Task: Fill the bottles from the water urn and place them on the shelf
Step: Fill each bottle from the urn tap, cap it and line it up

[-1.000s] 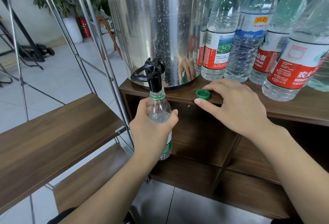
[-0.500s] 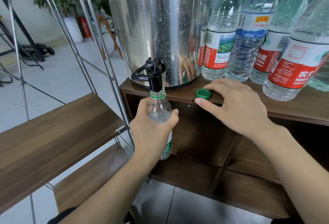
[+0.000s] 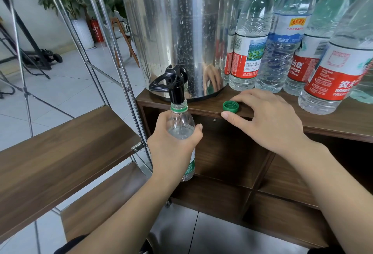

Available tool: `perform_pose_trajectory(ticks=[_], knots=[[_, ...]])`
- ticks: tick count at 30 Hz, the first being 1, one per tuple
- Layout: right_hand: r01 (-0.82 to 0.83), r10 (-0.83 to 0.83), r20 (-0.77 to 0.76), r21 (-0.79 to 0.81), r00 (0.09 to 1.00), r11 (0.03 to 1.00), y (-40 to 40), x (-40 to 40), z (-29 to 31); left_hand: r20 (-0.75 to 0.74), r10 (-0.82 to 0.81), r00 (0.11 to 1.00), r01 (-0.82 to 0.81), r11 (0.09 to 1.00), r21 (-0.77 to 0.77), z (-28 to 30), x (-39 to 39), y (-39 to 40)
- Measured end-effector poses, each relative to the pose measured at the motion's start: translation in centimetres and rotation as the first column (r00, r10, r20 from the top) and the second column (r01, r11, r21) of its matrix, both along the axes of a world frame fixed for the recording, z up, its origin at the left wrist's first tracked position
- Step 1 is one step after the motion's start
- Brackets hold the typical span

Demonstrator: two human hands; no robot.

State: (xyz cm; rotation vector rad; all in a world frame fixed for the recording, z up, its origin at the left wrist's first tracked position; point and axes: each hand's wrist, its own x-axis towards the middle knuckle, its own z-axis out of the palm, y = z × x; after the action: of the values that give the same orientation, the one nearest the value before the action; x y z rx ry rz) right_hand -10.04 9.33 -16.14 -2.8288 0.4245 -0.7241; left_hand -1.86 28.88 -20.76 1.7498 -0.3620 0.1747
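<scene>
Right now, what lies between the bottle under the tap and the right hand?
In the head view, only the green cap, lying open side up on the cabinet top, just off the right hand. The left hand holds the bottle.

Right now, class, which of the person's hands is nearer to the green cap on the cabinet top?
Right. The right hand rests around the green cap, fingers beside it; the left hand holds the bottle lower left.

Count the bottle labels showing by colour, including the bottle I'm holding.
Red labels: 3
Blue label: 1
Green label, on the bottle in the left hand: 1
Total: 5, excluding reflections in the urn.
</scene>
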Motion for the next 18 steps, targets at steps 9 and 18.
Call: perform_pose_trajectory(ticks=[9, 18], knots=[[-0.003, 0.003, -0.009, -0.005, 1.0, 1.0, 0.02, 0.05, 0.01, 0.006, 0.0, 1.0, 0.0, 1.0, -0.003, 0.03, 0.02, 0.08], [-0.006, 0.006, -0.01, -0.008, 1.0, 1.0, -0.01, 0.06, 0.01, 0.007, -0.003, 1.0, 0.003, 1.0, 0.006, 0.09, -0.03, 0.14]])
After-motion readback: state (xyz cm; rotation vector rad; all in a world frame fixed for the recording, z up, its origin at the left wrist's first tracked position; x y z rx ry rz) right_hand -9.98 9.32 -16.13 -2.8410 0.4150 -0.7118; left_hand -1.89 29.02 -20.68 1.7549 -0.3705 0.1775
